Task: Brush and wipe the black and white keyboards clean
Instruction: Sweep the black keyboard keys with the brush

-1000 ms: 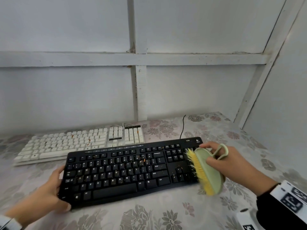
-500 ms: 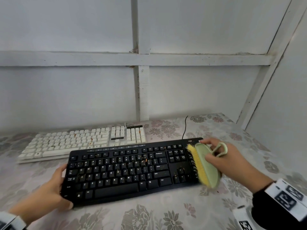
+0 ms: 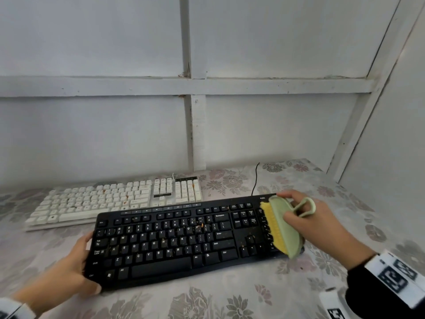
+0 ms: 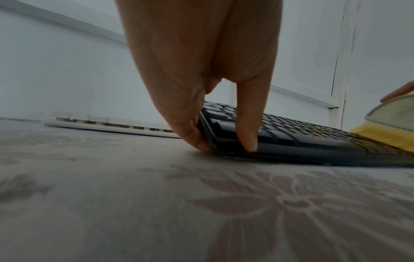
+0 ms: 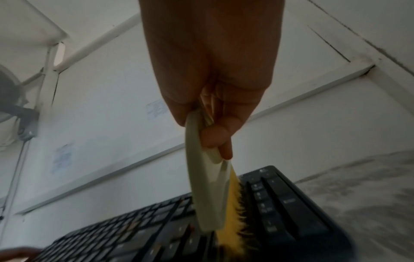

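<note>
Where the floral-patterned table cover (image 3: 230, 300) fills the lower half of the head view, two keyboards lie on it.

Item 1: black keyboard (image 3: 179, 240), lower centre of the frame, slightly angled, with small orange-brown crumbs scattered among its keys. A black cable (image 3: 255, 178) runs from its far edge toward the wall.

Item 2: white keyboard (image 3: 110, 199), middle left of the frame, just behind the black one and nearly touching it; a few orange specks sit on its keys.

Item 3: brush (image 3: 284, 229), pale green body with looped handle and yellow bristles, centre right of the frame. It is tilted on edge, bristles pressed to the number-pad end of the black keyboard.

Item 4: right hand (image 3: 317, 226), right of centre, fingers and thumb wrapped around the brush body; the right wrist view shows the same grasp from above the bristles (image 5: 233, 212).

Item 5: left hand (image 3: 69, 272), lower left of the frame, clasping the near left corner of the black keyboard. The left wrist view shows the thumb (image 4: 248, 124) on the front edge and the fingers (image 4: 188, 127) against the side edge.

Item 6: white panelled wall (image 3: 115, 134), upper frame.
</note>
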`<state>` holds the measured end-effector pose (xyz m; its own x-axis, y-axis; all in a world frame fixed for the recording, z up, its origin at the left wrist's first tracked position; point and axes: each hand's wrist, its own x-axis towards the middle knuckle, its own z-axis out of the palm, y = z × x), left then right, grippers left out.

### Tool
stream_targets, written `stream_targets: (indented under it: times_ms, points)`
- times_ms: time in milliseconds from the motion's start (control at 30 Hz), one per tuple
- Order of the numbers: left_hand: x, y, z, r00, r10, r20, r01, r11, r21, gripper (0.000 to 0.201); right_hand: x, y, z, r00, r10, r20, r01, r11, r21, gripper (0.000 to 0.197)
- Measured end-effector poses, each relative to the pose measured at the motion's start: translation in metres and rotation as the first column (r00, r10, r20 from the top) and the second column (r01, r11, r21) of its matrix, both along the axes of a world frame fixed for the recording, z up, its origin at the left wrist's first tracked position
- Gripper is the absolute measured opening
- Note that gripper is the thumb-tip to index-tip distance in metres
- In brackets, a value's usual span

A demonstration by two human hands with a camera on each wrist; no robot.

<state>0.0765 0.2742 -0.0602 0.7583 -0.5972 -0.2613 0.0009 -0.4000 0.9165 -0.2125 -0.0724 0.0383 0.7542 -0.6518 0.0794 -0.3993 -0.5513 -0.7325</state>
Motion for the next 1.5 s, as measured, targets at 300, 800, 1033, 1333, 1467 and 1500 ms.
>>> stream_targets:
  times_ms: [300, 800, 1033, 1333, 1467, 1500]
  points:
    - [0.0, 0.002, 0.0, 0.999, -0.034, -0.007, 0.034, 0.999, -0.025, 0.123, -0.003, -0.003, 0.022, 0.998, -0.005, 0.067, 0.004, 1.0, 0.01, 0.035]
    - [0.012, 0.005, -0.016, 0.999, -0.022, -0.048, 0.021, 1.0, -0.009, 0.121, -0.001, 0.01, 0.005, 0.985, 0.105, -0.135, -0.104, 0.995, 0.011, 0.035]
    - [0.008, 0.0, -0.016, 0.999, -0.037, 0.031, 0.036, 0.999, 0.004, 0.105, 0.025, -0.003, 0.021, 0.995, 0.02, 0.094, -0.015, 0.999, -0.046, 0.038]
    - [0.019, 0.008, -0.024, 0.999, -0.024, -0.042, 0.023, 0.999, -0.023, 0.116, -0.012, 0.018, -0.005, 0.988, 0.122, -0.098, -0.122, 0.992, 0.008, 0.038]
    - [0.026, 0.009, -0.032, 1.0, -0.001, -0.029, 0.001, 1.0, -0.024, 0.115, -0.001, 0.006, 0.016, 0.998, 0.07, 0.001, -0.07, 0.996, -0.048, 0.035]
    - [0.027, 0.009, -0.032, 1.0, 0.003, -0.027, -0.004, 1.0, -0.02, 0.115, 0.004, 0.003, 0.02, 0.998, 0.048, 0.036, -0.046, 0.997, -0.059, 0.036]
